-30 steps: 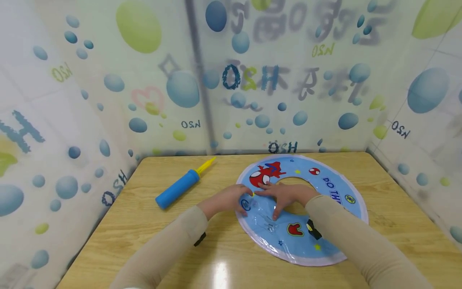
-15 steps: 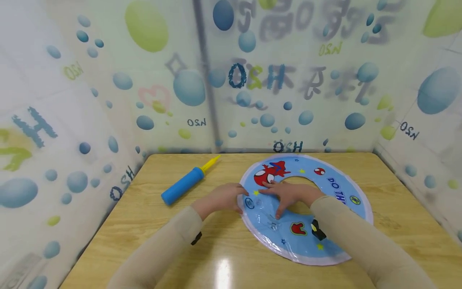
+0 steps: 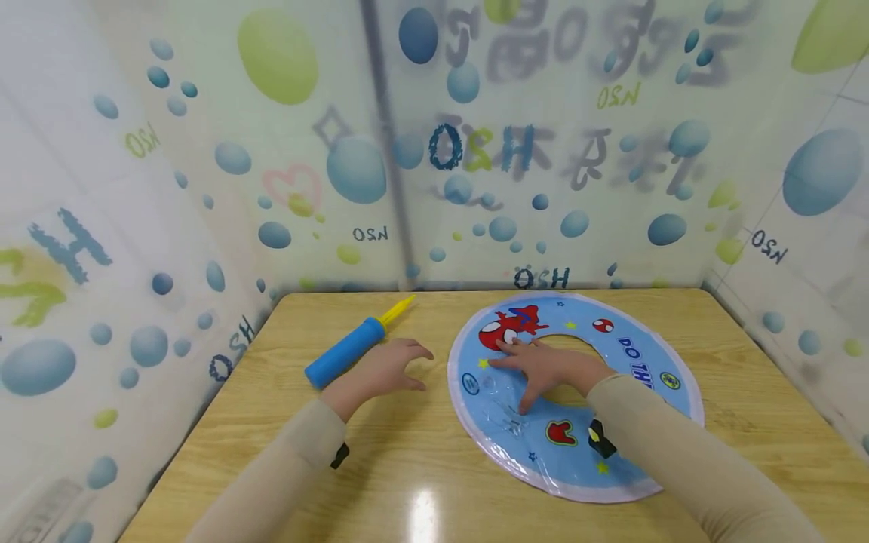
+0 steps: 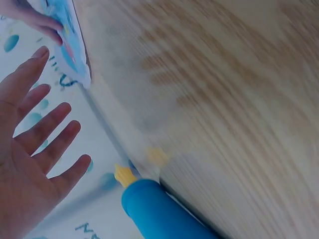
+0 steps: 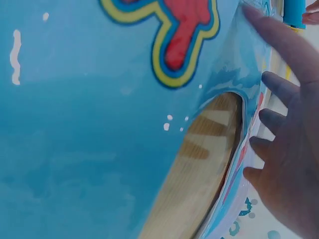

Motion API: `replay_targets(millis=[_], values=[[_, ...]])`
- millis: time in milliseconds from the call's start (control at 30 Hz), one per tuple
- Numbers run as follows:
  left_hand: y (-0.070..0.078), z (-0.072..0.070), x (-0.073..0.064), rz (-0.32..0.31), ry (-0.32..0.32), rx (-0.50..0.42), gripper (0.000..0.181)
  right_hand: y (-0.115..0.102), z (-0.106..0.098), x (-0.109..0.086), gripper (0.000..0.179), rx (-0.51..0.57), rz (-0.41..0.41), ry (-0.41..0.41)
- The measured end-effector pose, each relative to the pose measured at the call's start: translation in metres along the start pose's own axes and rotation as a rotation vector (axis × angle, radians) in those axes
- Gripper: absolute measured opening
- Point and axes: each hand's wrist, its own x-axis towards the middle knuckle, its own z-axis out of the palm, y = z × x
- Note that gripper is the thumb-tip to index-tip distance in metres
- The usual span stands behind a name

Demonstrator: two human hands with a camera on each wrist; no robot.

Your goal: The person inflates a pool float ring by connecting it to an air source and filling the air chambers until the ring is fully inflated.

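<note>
A deflated blue swim ring (image 3: 611, 460) with a pale rim and red cartoon prints lies flat at the table's right. Spread over its left part, next to the centre hole, is my right hand (image 3: 539, 369), its fingertips on the vinyl. In the right wrist view, wood shows through the hole beside those fingers. My left hand (image 3: 380, 369) is over the table between the ring and a blue hand pump (image 3: 346, 351) with a yellow nozzle, overlapping the pump's near side in the head view. Nothing is in its parted fingers, as the left wrist view (image 4: 45, 144) confirms.
The wooden table (image 3: 366, 483) ends at the back against a curtain (image 3: 468, 219) printed with bubbles and lettering. More of the printed curtain hangs at both sides. Dark bands sit at both sleeves.
My left hand has left the ring's left edge and moved left toward the pump. The right hand has stayed on the ring, and the ring lies where it was.
</note>
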Motion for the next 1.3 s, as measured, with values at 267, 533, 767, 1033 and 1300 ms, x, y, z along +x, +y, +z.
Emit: replay_targets(millis=[267, 533, 767, 1033, 1300], values=[[-0.036, -0.010, -0.019, -0.043, 0.078, 0.081, 0.053, 0.000, 0.001, 0.006, 0.098, 0.046, -0.010, 0.051], [-0.080, -0.014, -0.028, -0.131, 0.147, 0.069, 0.060, 0.002, 0.003, 0.008, 0.100, 0.088, 0.020, 0.020], [-0.102, -0.014, -0.028, -0.217, 0.123, 0.106, 0.069, 0.000, 0.003, 0.012, 0.099, 0.092, 0.036, -0.009], [-0.112, -0.019, -0.021, -0.335, 0.019, 0.078, 0.087, -0.001, 0.004, 0.015, 0.097, 0.092, 0.040, -0.017], [-0.119, -0.018, -0.014, -0.386, -0.081, 0.064, 0.096, 0.000, 0.004, 0.014, 0.097, 0.097, 0.045, -0.020]])
